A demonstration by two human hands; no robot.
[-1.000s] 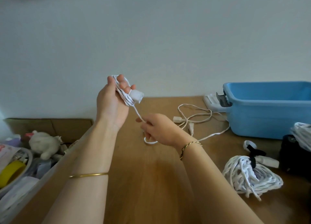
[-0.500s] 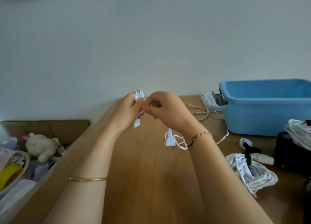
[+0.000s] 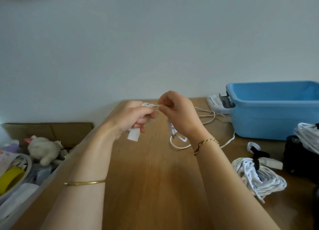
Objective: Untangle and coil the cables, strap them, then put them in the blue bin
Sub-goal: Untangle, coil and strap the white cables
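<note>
White cable point(image 3: 179, 144), blue bin point(image 3: 276, 119), brown wooden table point(image 3: 155, 178), gold bangle point(image 3: 84, 183), yellow tape roll point(image 3: 10, 178).

A plain pale wall point(image 3: 155, 39) fills the view beyond the left hand point(image 3: 131, 117) and right hand point(image 3: 177, 115), lit softly and evenly. Below them a wooden surface point(image 3: 151, 178) with visible grain runs back to meet the wall. Left of the left hand, past the surface's edge and lower down, brown cardboard point(image 3: 51, 129) stands against the wall.

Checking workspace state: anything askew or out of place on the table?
Nothing spilled or damaged. A strapped white coil lies on the table, outside the blue bin; the white cable trails loose beside it.
</note>
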